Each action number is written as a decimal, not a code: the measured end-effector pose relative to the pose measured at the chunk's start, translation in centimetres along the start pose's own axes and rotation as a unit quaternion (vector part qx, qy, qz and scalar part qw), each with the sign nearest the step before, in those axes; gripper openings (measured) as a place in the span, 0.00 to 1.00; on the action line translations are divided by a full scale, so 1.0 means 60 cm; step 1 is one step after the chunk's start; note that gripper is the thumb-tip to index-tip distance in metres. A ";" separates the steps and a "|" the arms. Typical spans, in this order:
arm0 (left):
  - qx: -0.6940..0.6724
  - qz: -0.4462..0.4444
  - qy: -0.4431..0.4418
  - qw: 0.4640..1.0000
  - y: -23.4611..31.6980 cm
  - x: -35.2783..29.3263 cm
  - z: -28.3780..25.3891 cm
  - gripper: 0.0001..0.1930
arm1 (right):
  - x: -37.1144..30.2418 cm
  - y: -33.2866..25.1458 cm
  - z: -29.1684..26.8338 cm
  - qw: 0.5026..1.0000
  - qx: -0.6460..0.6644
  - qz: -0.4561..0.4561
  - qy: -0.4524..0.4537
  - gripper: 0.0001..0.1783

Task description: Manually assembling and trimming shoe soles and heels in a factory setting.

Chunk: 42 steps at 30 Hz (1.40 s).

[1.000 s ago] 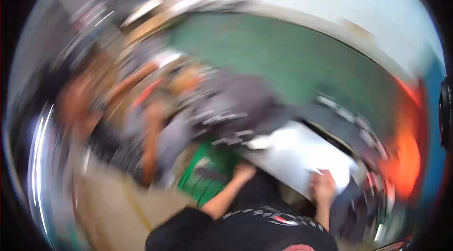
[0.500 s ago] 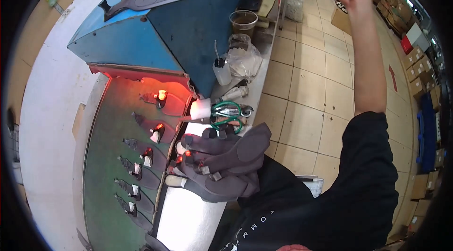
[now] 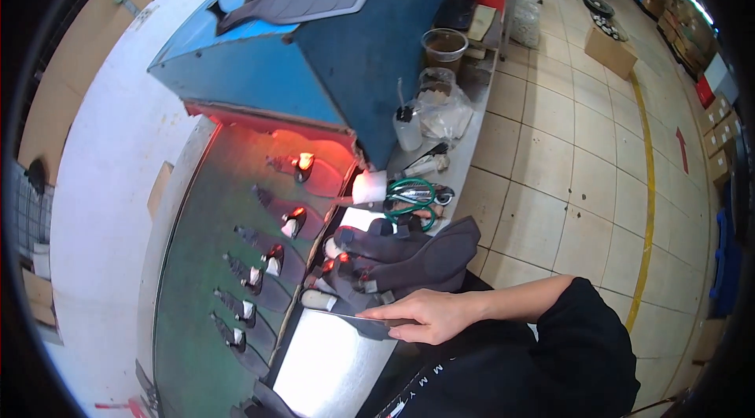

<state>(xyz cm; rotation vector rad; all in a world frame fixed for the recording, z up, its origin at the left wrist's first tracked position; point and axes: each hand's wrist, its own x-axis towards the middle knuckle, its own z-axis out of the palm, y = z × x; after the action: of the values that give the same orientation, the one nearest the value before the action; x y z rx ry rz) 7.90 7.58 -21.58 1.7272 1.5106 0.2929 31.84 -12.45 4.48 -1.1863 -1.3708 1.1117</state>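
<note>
right hand [image 3: 436,314]: fingers drawn together, thin strip [image 3: 393,322] pinched | strip: held at grey pile's [image 3: 440,253] edge, by white top [image 3: 330,363] (contact can't be told) | left hand: not seen | risk: pile could be snagged or toppled if strip is swept sideways

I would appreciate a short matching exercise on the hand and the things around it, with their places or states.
Column one:
A. right hand
B. scissors
C. squeeze bottle
D. green belt

Column two:
1. beside a clear plastic bag
2. bearing a row of dark pieces
3. gripping a thin blade
4. with looped green handles

Pairs: A-3; B-4; C-1; D-2.
</note>
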 end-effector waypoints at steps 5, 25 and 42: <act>-0.053 -0.059 0.089 0.993 -0.097 -0.077 -0.064 0.24 | 0.028 -0.009 0.039 0.996 -0.083 0.008 -0.013 0.35; 0.015 -0.164 -0.182 0.969 0.093 -0.479 -0.335 0.26 | 0.101 0.001 0.148 0.965 -0.262 -0.029 0.000 0.29; 0.099 -0.080 0.350 0.928 0.031 0.068 -0.407 0.27 | 0.136 0.047 0.179 0.937 -0.348 0.033 -0.023 0.22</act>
<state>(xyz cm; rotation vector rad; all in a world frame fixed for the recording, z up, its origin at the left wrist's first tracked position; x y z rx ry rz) -5.33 21.41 -5.77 1.7270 2.2434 0.7527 21.06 -4.50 1.32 -1.7196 -1.8497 0.7030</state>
